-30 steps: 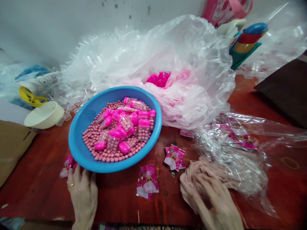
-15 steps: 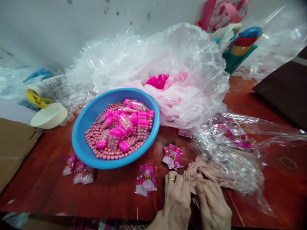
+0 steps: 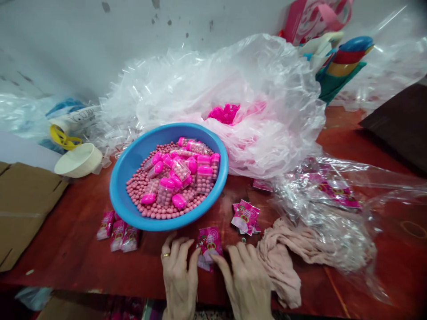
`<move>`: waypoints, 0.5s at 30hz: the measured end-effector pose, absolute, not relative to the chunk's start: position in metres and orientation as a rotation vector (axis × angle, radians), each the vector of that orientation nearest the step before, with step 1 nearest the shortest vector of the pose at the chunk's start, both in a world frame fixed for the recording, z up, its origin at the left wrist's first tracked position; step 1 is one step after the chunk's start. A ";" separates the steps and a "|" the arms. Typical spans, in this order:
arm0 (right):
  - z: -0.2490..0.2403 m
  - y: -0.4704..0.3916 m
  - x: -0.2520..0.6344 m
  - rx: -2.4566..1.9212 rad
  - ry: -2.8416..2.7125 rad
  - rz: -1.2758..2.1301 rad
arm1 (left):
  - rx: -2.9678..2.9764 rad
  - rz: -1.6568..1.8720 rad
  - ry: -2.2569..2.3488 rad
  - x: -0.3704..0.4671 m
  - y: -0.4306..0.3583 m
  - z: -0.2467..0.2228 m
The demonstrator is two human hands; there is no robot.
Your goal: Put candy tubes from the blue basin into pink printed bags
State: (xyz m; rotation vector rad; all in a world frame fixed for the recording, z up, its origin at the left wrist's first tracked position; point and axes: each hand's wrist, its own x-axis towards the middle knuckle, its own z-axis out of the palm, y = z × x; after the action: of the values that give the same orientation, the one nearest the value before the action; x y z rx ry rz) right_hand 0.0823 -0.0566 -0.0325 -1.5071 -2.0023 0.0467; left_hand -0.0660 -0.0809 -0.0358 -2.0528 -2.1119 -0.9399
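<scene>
- Brown cardboard box [image 3: 30, 213], folded, well left of the landmark: the round blue plastic basin [image 3: 116, 191].
- Off-white round plastic dish [image 3: 78, 161], left of the basin, past the box.
- Small plump pink printed sachets [image 3: 118, 234], grouped just off the basin's near left side.
- Inside the basin: dusky-pink round beads [image 3: 140, 195]; on them, clear plastic bottles with bright pink caps [image 3: 165, 193], bead-filled.
- Left hand [image 3: 180, 271], on the basin's near side: fingers loosely bent, nothing visibly clasped; thumb by the next item's left edge, contact uncertain.
- Flat pink printed plastic packets [image 3: 210, 240], overlapping, near the basin's front right edge, between both hands.
- Right hand [image 3: 248, 278], right of those packets: fingers spread, thumb tip at their lower right edge, no closed pinch.
- Handling, my judgement: slide one thin layer off with a thumb, lift by its edge, keep knuckles clear of the basin.
- Similar pink packets [image 3: 246, 217], stacked right of the basin; crumpled beige cloth [image 3: 283, 249] farther right, nearer the person.
</scene>
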 end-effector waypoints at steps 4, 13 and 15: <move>-0.042 -0.052 0.061 -1.574 -1.997 0.087 | -2.000 -0.845 -2.118 -0.062 -0.084 -0.045; -0.045 -0.048 0.077 -1.531 -1.973 0.228 | -1.915 -0.806 -2.248 -0.029 -0.079 -0.055; -0.047 -0.048 0.078 -1.526 -1.968 0.230 | -1.915 -0.818 -2.291 -0.026 -0.079 -0.053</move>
State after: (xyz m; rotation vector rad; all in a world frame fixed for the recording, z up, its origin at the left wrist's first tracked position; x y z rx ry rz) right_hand 0.0778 -0.0481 -0.0472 -1.5259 -1.9678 0.2298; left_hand -0.0265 -0.0786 -0.0532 -1.9154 -2.2906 -0.8180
